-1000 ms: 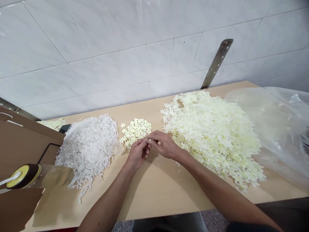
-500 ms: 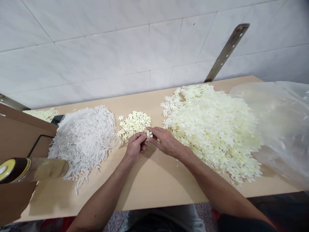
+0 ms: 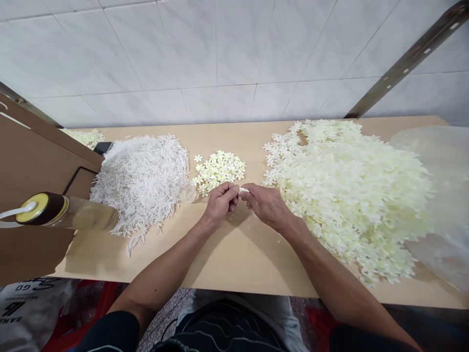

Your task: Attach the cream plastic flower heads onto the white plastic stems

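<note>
My left hand (image 3: 222, 203) and my right hand (image 3: 267, 204) meet above the table, just in front of a small pile of yellow-centred artificial flowers (image 3: 220, 168). Between the fingertips is a pale artificial flower (image 3: 243, 190), pinched by my right hand and partly covered. My left hand is closed against it; whatever sits in its pinch is too small to make out. Left of the small pile lies a heap of thin white pieces like short stems (image 3: 142, 176). A much larger heap of pale, loose flower heads (image 3: 351, 190) spreads out on the right.
A clear jar with a yellow and black lid (image 3: 44, 209) stands at the left, by a brown cardboard box (image 3: 40, 161). A small clear round dish (image 3: 188, 193) lies near the white heap. Clear plastic sheeting (image 3: 439, 195) covers the table's right end. A tiled wall (image 3: 205, 58) rises behind.
The view has shifted, showing more of the lap and table front. The flower, face-on between my fingers before, is now turned and more covered by my right fingers.
</note>
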The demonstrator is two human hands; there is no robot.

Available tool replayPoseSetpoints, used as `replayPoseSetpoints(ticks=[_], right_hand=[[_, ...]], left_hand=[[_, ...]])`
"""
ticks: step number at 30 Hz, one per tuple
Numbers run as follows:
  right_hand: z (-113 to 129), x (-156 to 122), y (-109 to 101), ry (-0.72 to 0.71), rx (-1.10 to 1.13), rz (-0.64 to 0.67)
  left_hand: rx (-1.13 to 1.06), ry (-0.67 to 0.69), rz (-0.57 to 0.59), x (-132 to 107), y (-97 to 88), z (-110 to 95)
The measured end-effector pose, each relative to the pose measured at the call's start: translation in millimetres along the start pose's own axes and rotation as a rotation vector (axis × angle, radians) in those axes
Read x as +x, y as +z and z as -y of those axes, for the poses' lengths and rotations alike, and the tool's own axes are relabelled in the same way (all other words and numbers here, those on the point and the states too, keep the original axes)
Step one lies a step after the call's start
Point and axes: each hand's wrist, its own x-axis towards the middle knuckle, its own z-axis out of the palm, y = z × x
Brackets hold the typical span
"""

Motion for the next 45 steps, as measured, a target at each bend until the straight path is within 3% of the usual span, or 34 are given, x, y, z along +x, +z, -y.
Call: replayPoseSetpoints(ticks=[4, 10, 18, 24, 34, 40, 45], right_hand=[[1, -1, -2, -0.029, -0.061, -0.042], [-3, -1, 4, -0.024, -0.122, -0.122], [-3, 0, 7, 0.026, -0.026, -0.127], [-2, 1, 0, 0.011, 0.146, -0.071], [-5, 0, -14, 0.069, 0.173, -0.062], [-1, -1, -5, -0.013, -0.083, -0.121], [-3, -1, 2, 0.009, 0.016, -0.185]], left_hand=[[0.124, 0.117, 0.001, 0, -1.4, 3], [0.051, 0.054, -0.007, 0, -0.8, 1], [0.118, 0.125, -0.083, 2, -3.4, 3], [0.100, 0.079, -0.081, 7, -7.0, 3], [-0.050, -0.124, 0.130, 3, -5.3, -2], [-0.093, -0.135, 0.084, 4, -4.6, 2], [-0.204, -0.135, 0.062, 9, -7.3, 5]])
